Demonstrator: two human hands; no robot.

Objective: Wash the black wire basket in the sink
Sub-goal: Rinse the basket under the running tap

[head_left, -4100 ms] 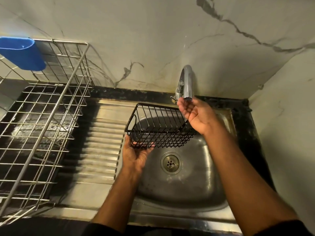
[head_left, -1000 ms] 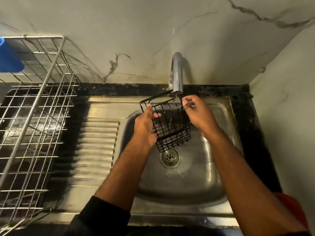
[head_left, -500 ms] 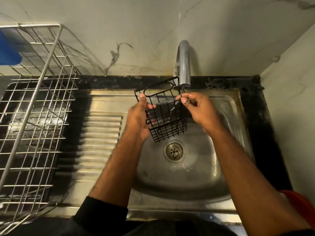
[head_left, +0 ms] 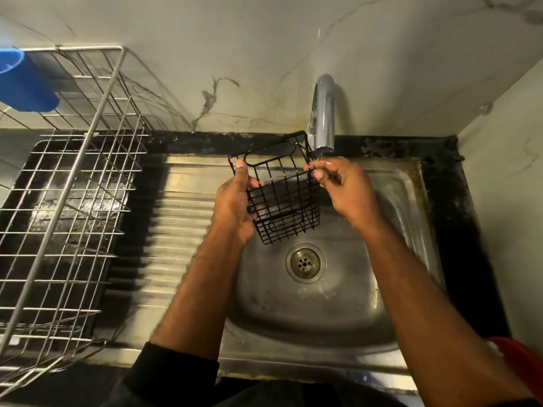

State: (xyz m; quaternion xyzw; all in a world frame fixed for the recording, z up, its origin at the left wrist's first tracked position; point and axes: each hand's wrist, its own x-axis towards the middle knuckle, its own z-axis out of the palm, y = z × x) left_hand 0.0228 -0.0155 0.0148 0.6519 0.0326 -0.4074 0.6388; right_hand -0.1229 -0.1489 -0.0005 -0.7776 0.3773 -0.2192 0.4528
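Over the steel sink, left hand grips the tilted black wire basket while right hand pinches its rim under the tap.

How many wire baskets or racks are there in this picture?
2. A black wire basket is held by the left hand and right hand over the sink; a big silver dish rack stands at left.

blue cup and wire rack are cut off at left edge.
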